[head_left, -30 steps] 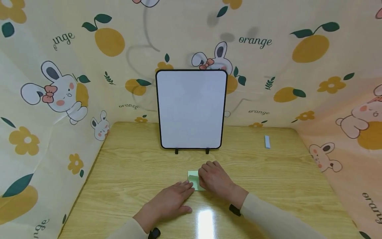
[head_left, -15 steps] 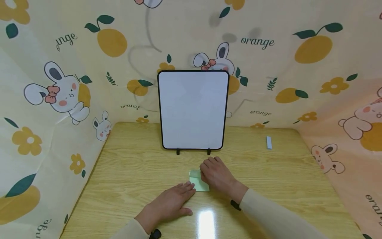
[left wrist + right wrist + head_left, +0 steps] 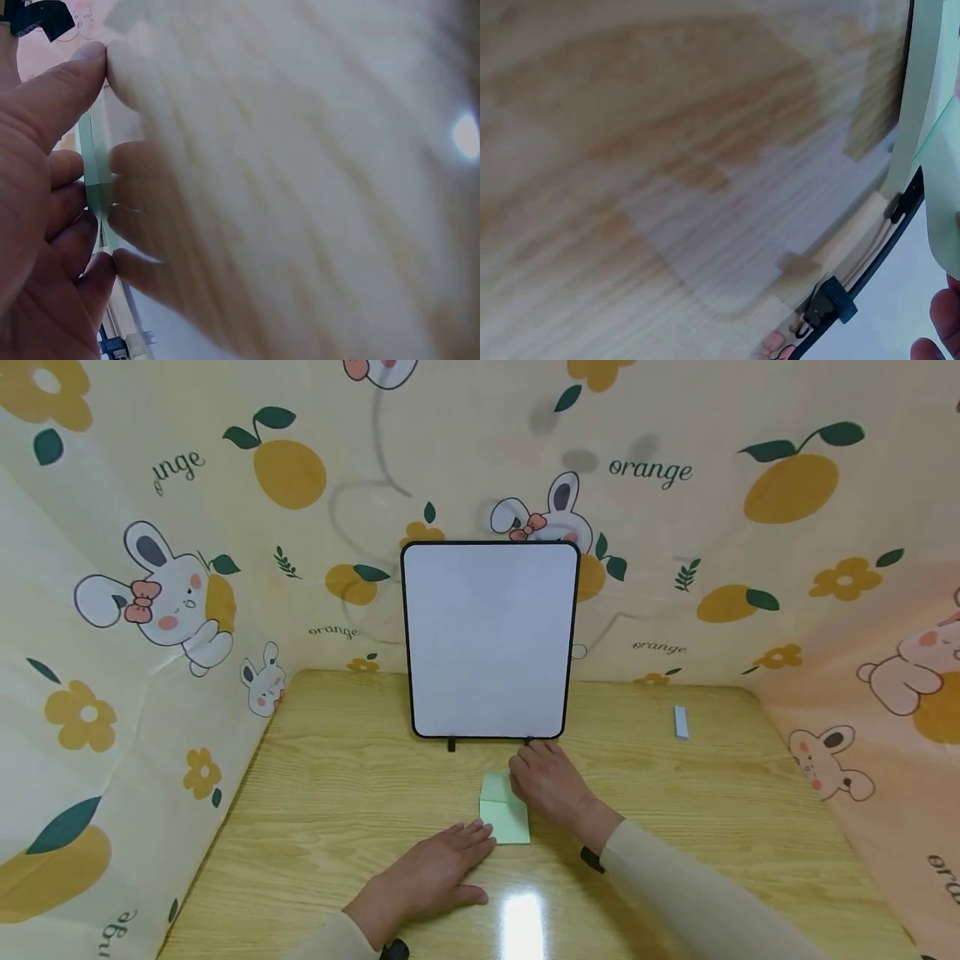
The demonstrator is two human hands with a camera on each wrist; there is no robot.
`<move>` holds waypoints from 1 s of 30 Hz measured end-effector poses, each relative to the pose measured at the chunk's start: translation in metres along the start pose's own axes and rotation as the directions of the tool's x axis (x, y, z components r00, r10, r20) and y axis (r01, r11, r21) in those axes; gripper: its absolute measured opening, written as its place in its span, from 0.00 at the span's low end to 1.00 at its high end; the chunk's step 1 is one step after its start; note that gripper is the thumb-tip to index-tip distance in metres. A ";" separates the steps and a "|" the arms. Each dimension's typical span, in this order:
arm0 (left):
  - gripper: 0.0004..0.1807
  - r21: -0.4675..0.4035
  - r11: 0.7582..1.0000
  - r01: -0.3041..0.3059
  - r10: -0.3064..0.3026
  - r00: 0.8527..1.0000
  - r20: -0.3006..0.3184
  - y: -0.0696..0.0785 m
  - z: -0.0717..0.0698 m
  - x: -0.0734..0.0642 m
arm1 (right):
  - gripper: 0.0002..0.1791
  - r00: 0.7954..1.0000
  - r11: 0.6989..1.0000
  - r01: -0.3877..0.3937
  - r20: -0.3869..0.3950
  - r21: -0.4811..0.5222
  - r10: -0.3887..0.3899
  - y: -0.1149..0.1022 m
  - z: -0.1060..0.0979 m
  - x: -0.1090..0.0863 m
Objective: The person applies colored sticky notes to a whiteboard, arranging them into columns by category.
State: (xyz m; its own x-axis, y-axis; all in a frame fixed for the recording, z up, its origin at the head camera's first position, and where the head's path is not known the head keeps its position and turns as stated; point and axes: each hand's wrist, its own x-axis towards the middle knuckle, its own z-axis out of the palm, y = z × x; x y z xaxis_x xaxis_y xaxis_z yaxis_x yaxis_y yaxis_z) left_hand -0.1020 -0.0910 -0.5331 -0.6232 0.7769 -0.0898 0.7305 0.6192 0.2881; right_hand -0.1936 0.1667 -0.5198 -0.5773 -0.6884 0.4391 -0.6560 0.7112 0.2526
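Note:
A pale green square of paper lies on the wooden table in front of the whiteboard, with a crease across it and its far part raised as a flap. My right hand pinches the flap's right side with curled fingers. In the right wrist view the flap bends at the frame's edge, with fingertips beside it. Palm down, my left hand rests on the table, fingers extended, fingertips at the paper's near left corner. The left wrist view has that hand low by the green paper's edge.
A black-framed whiteboard stands upright on small black feet just beyond the right hand. Farther right, a small light blue strip lies on the table. Patterned cloth encloses the back and sides.
The right hand has moved away from me toward the whiteboard, drawing the flap up and beyond the far edge, so more of the green paper shows. The left hand stays nearly still.

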 end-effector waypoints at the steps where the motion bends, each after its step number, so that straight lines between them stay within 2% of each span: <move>1: 0.40 -0.001 1.000 0.001 -0.001 1.000 0.000 0.000 0.000 0.000 | 0.12 1.000 1.000 -0.001 0.005 -0.002 0.001 0.001 0.000 0.000; 16: 0.41 0.000 1.000 0.003 -0.003 1.000 0.014 -0.001 -0.001 0.000 | 0.11 0.999 1.000 -0.024 0.032 -0.019 0.024 0.012 -0.002 0.009; 23: 0.41 0.025 1.000 0.003 -0.003 1.000 0.009 -0.002 -0.004 -0.001 | 0.08 0.998 0.998 -0.055 0.013 -0.027 0.056 0.022 -0.013 0.017; 30: 0.41 -0.028 1.000 -0.001 0.002 1.000 0.022 -0.002 -0.004 -0.001 | 0.07 0.998 0.998 -0.055 -0.037 0.005 0.056 0.037 -0.032 0.030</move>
State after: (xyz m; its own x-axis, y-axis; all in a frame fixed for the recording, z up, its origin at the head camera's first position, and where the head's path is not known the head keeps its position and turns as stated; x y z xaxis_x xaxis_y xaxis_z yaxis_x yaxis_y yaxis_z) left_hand -0.1036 -0.0933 -0.5297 -0.6157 0.7802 -0.1102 0.7230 0.6150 0.3147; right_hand -0.2194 0.1771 -0.4697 -0.5946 -0.6422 0.4838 -0.6256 0.7475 0.2233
